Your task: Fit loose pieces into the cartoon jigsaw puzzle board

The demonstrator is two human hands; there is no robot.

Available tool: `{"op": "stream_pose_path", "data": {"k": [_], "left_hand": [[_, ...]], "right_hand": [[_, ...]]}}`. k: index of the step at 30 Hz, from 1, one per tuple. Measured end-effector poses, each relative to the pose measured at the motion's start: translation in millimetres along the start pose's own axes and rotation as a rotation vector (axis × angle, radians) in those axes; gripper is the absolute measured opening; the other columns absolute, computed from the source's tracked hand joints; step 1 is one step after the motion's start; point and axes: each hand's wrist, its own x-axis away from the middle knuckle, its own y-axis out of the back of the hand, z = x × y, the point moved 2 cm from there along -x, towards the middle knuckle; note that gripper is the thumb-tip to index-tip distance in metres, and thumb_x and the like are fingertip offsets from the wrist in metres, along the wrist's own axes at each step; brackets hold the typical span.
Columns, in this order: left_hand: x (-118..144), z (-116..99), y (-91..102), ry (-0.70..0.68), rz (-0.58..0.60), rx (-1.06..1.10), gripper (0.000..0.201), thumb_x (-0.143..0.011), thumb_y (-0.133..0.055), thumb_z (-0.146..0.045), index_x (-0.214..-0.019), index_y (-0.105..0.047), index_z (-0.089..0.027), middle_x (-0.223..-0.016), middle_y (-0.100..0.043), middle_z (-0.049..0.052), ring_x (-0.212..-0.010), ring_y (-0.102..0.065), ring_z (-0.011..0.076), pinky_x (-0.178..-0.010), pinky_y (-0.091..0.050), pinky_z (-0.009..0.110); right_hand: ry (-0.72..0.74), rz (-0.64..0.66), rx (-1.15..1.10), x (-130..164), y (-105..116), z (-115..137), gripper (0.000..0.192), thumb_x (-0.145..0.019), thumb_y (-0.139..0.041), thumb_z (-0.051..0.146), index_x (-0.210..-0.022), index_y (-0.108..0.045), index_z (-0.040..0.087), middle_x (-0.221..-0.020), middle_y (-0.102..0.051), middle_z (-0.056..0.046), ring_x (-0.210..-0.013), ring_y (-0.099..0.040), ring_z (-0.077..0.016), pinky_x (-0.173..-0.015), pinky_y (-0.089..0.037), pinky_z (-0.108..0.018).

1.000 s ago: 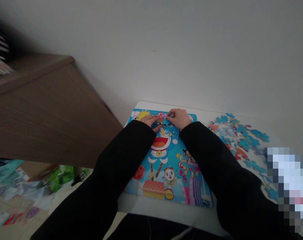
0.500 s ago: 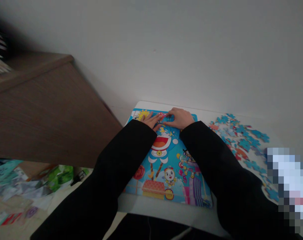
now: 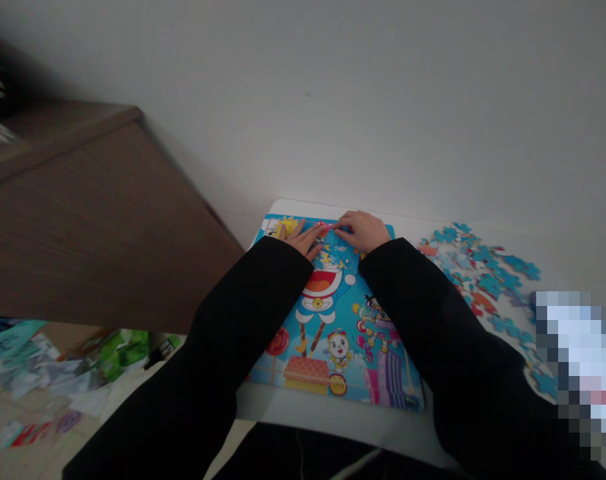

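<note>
My left hand [image 3: 303, 241] lies flatter, empty fingers spread, on the puzzle [image 3: 327, 319] atop the table [image 3: 303, 408]; I can't tell whether my right hand [image 3: 365, 231], near its top, pinches anything. The patch between [image 3: 335, 251] seems flusher.

Dim, greyish light, slight blur, pixelated patch [image 3: 580, 367] at right

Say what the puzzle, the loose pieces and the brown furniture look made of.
Puzzle: probably smooth printed cardboard, by its flat, colourful face.
Loose pieces: likely printed cardboard; thin, knobbed shapes.
Brown furniture: matte wood or laminate; streaked grain.
</note>
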Motion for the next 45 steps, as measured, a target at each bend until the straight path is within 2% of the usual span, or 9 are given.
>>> {"op": "stream_pose_path", "data": {"k": [4,9,14,18,23,27,32,41,45], "left_hand": [[0.5,-0.1,-1.4,-0.008,-0.003,-0.033,0.046,-0.092,-0.032,-0.041,-0.135,-0.033,-0.026,-0.144,-0.029,-0.002,-0.137,-0.012,0.0285,-0.105,-0.005,0.068],[-0.4,2.3,-6.5,-0.028,-0.01,-0.089,0.048,-0.093,-0.027,-0.043,-0.137,-0.031,-0.024,-0.145,-0.027,0.0,-0.138,-0.008,0.0268,-0.105,0.001,0.067],[-1.8,6.0,-12.3,-0.027,-0.017,-0.087,0.055,-0.092,-0.027,-0.044,-0.14,-0.023,-0.018,-0.145,-0.027,0.005,-0.138,-0.011,0.0248,-0.107,0.005,0.063],[-1.4,4.3,-12.5,-0.045,-0.031,-0.088,0.054,-0.092,-0.029,-0.044,-0.138,-0.027,-0.018,-0.143,-0.031,0.005,-0.138,-0.01,0.0254,-0.107,0.007,0.062],[-0.9,2.6,-5.2,-0.037,-0.08,-0.056,0.05,-0.09,-0.034,-0.035,-0.135,-0.032,-0.014,-0.136,-0.043,0.007,-0.138,-0.011,0.0248,-0.108,0.0,0.062],[-0.2,8.4,4.7,0.009,-0.198,-0.061,0.035,-0.087,-0.037,-0.028,-0.116,-0.056,-0.021,-0.127,-0.053,0.004,-0.131,-0.031,0.0262,-0.11,-0.007,0.059],[-0.5,15.2,8.1,0.075,-0.27,-0.12,0.025,-0.082,-0.045,-0.03,-0.096,-0.066,-0.024,-0.107,-0.064,0.003,-0.113,-0.049,0.0249,-0.109,-0.017,0.053],[-0.3,12.3,6.0,0.05,-0.229,-0.098,0.028,-0.085,-0.047,-0.039,-0.097,-0.067,-0.024,-0.106,-0.064,0.004,-0.114,-0.048,0.0252,-0.11,-0.012,0.055],[-5.1,13.9,4.9,0.084,-0.166,-0.137,0.027,-0.085,-0.049,-0.037,-0.103,-0.065,-0.026,-0.112,-0.063,0.004,-0.113,-0.049,0.0238,-0.108,-0.019,0.051]], "right_hand": [[0.001,-0.004,-0.018,-1.3,-2.4,-5.0,0.028,-0.082,-0.049,0.021,-0.101,-0.067,0.026,-0.107,-0.064,-0.002,-0.098,-0.056,-0.0208,-0.081,-0.044,-0.033],[-0.021,-0.017,-0.067,-1.8,-3.5,-6.8,0.026,-0.08,-0.05,0.021,-0.098,-0.069,0.025,-0.106,-0.065,-0.001,-0.097,-0.057,-0.0202,-0.083,-0.044,-0.033],[-0.038,-0.023,-0.079,0.9,1.4,-1.6,0.029,-0.078,-0.055,0.041,-0.096,-0.069,0.024,-0.105,-0.065,-0.003,-0.092,-0.057,-0.0215,-0.08,-0.045,-0.036],[-0.01,0.009,-0.059,1.1,2.0,0.5,0.035,-0.075,-0.059,0.047,-0.101,-0.068,0.025,-0.107,-0.063,-0.004,-0.096,-0.055,-0.0228,-0.082,-0.045,-0.037],[-0.042,0.024,-0.039,0.7,0.8,0.1,0.034,-0.076,-0.059,0.048,-0.102,-0.068,0.027,-0.11,-0.062,-0.004,-0.099,-0.054,-0.0244,-0.083,-0.044,-0.039],[-0.057,0.027,-0.048,0.9,1.0,0.4,0.033,-0.075,-0.06,0.047,-0.102,-0.068,0.028,-0.109,-0.062,-0.004,-0.1,-0.053,-0.0247,-0.082,-0.045,-0.039],[-0.056,0.034,-0.058,0.4,1.1,0.3,0.033,-0.075,-0.061,0.047,-0.101,-0.068,0.029,-0.109,-0.062,-0.004,-0.099,-0.054,-0.0239,-0.083,-0.045,-0.039],[-0.06,0.026,-0.051,0.0,1.2,0.5,0.034,-0.075,-0.061,0.048,-0.1,-0.069,0.028,-0.109,-0.062,-0.004,-0.099,-0.054,-0.0245,-0.082,-0.045,-0.039],[-0.069,0.025,-0.041,0.9,1.9,1.0,0.033,-0.075,-0.06,0.049,-0.101,-0.068,0.029,-0.108,-0.063,-0.002,-0.1,-0.053,-0.0254,-0.082,-0.045,-0.041]]}}
